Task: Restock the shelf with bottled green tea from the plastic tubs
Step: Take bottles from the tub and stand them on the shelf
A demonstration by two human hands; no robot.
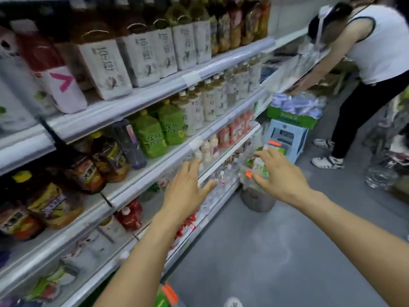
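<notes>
Head view: two bare hands reach toward a clear plastic tub (254, 173) of bottled green tea (260, 166) on the floor beside the shelf (155, 156).
Right hand (278, 173) has its fingers spread and bent over the near rim of the tub; whether the grip is closed on it I cannot tell. Left hand (188, 187) hovers in front of the shelf edge with fingers apart, holding nothing. On the far right, another person (365, 63) bends toward the shelves, near a blue stool (287, 138).
</notes>
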